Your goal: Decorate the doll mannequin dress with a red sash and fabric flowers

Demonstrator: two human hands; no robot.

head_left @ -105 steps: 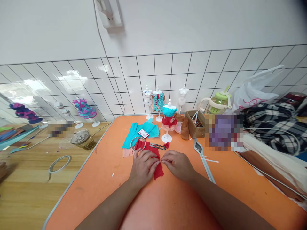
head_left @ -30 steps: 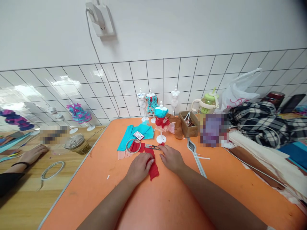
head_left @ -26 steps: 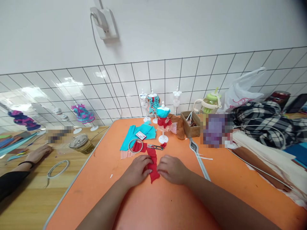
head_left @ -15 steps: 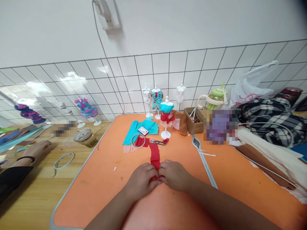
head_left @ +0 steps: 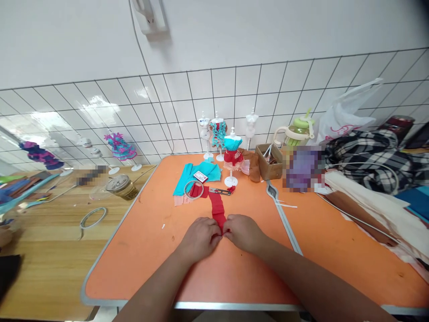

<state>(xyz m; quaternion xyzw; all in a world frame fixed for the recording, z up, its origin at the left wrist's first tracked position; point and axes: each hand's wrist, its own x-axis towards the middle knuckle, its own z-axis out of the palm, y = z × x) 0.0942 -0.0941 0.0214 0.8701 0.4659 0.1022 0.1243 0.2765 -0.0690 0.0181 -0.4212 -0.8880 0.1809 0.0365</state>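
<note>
A strip of red fabric (head_left: 217, 205) lies lengthwise on the orange table, its near end between my hands. My left hand (head_left: 200, 239) pinches that end from the left, fingers curled. From the right, my right hand (head_left: 244, 232) grips the same end, its fingertips almost meeting the left ones. Just past the strip's far end lie thread snips (head_left: 221, 191) with dark handles. A pale ring (head_left: 193, 189) rests over more red cloth and turquoise fabric (head_left: 211, 172), with a small white-labelled packet (head_left: 200, 176) on top.
A mini mannequin (head_left: 232, 156) in a turquoise-and-red dress stands behind the snips, others at the wall. Right of it are a cardboard box (head_left: 269, 165), a green-lidded bottle (head_left: 300, 129) and a zipper (head_left: 284, 223). On the wooden table at left are a jar (head_left: 122, 187) and another ring (head_left: 94, 218).
My view has tilted down slightly, showing the table's front edge. Both hands stay pinched on the red strip. The neighbouring person's hand at left has drawn back toward the frame's edge.
</note>
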